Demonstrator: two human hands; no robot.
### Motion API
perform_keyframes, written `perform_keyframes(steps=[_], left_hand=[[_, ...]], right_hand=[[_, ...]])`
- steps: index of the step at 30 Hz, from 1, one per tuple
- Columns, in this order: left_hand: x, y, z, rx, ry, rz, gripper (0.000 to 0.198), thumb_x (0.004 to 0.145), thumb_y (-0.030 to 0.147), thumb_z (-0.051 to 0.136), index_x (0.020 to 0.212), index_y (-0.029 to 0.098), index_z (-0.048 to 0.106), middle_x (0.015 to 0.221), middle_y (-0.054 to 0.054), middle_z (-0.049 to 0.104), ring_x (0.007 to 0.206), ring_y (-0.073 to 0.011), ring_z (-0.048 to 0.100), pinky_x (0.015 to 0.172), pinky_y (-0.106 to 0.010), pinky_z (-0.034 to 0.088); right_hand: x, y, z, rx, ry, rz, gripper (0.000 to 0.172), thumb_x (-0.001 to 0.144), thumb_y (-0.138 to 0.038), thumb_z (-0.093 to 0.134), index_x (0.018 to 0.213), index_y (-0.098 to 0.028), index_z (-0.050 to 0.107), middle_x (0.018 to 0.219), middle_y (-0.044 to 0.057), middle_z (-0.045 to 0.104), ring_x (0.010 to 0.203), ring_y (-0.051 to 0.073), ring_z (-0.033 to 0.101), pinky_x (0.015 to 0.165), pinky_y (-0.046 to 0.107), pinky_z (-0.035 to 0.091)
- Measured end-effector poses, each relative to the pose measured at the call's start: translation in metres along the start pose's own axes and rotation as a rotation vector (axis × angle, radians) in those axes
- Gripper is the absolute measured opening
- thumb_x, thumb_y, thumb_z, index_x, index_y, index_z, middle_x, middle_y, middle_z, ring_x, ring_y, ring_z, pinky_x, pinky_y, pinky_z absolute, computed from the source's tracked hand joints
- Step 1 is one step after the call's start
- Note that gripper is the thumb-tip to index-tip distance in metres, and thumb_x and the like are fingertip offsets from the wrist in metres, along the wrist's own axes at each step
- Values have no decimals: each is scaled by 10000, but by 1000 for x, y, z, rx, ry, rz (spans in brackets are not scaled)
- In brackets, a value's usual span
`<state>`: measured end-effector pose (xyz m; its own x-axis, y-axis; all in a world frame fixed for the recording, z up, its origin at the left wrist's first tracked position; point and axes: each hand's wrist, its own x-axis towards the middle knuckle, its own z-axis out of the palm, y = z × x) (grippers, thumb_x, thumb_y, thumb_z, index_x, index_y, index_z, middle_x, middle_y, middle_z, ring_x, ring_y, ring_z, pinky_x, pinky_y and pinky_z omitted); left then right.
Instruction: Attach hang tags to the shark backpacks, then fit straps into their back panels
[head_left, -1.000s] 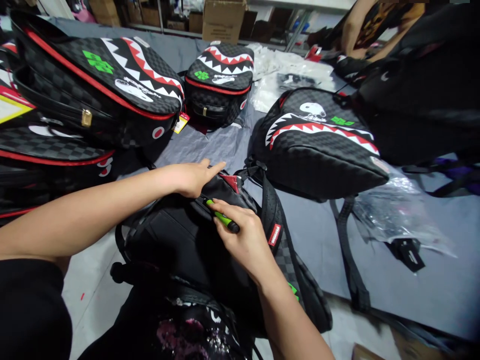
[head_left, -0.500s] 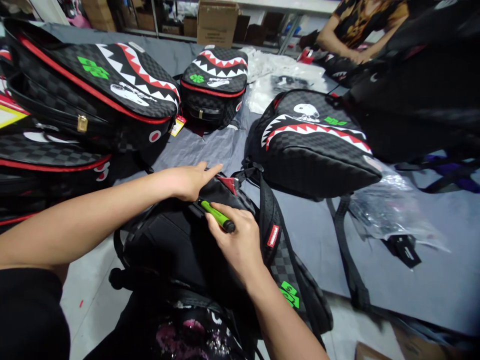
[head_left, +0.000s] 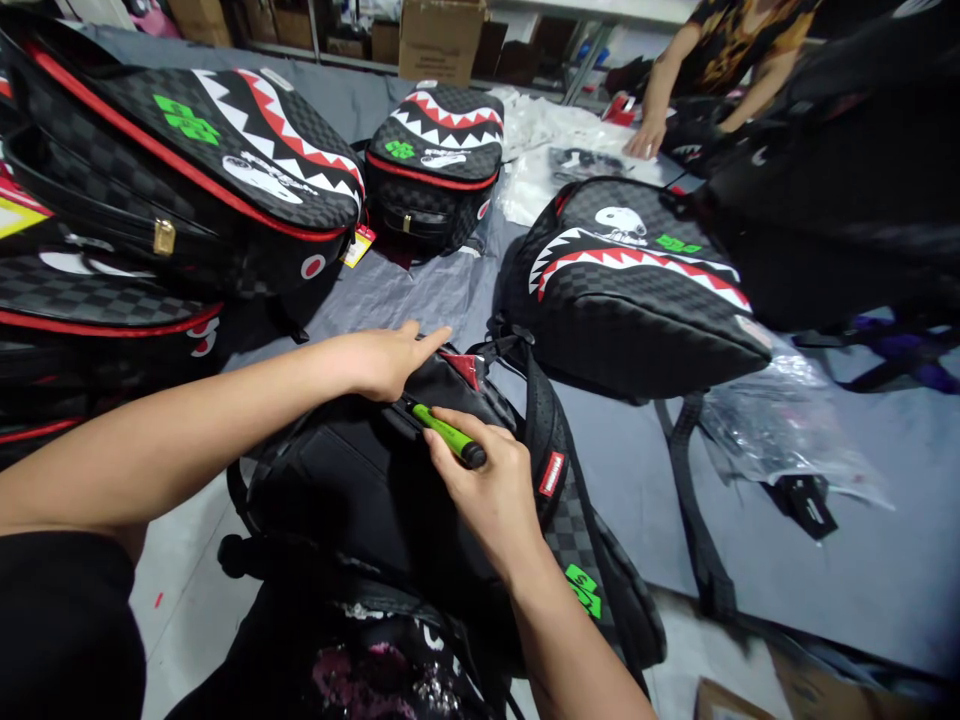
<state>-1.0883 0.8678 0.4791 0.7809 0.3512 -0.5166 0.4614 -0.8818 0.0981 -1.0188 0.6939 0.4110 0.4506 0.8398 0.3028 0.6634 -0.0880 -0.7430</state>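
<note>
A black backpack [head_left: 322, 490] lies in front of me, its plain dark side facing up. Pressed on its far edge is my left hand [head_left: 386, 362], with thumb and fingers stretched out. In my right hand [head_left: 491, 480] is a green marker pen [head_left: 450, 435] with a black end, held in a pinch. Its dark tip points up and left to the backpack near my left palm, and the exact contact is hidden. A shoulder strap [head_left: 546, 430] with a red label runs along the right of the backpack. Beside my fingers shows a small red patch [head_left: 466, 370].
Several checkered backpacks stand around: a large one [head_left: 247, 190] at left, a small one [head_left: 439, 160] behind, another [head_left: 637, 290] at right. Clear plastic bags [head_left: 795, 425] lie on the grey table cover [head_left: 885, 560]. A co-worker's hand [head_left: 646, 135] is across the table.
My right hand and the marker pen have shifted slightly right and down in view. My left hand stays nearly in place. The co-worker's hands have parted, one reaching left to the plastic.
</note>
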Motion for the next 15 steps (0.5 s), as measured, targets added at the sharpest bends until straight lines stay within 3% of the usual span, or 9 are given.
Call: perform_keyframes(steps=[3,15], left_hand=[[0,0,0,-3,7,10,1045,780,114,579,1557,298,-95,1607,-142,168,1317,-291,491,1022,-342,455],[1,1,-2,-25,-12,-5,1039,778,97,572,1559,290,-85,1594,-143,196,1318,-291,492,1035,-345,446]], right_hand=[[-1,-2,6,2,57,-2,181,856,-260,667,1021,-230,736,932,28,775,764,206,713,775,352,525],[2,-4,7,-49,52,-21,170,852,-250,670,1004,-217,737,912,31,776,771,210,714,783,361,506]])
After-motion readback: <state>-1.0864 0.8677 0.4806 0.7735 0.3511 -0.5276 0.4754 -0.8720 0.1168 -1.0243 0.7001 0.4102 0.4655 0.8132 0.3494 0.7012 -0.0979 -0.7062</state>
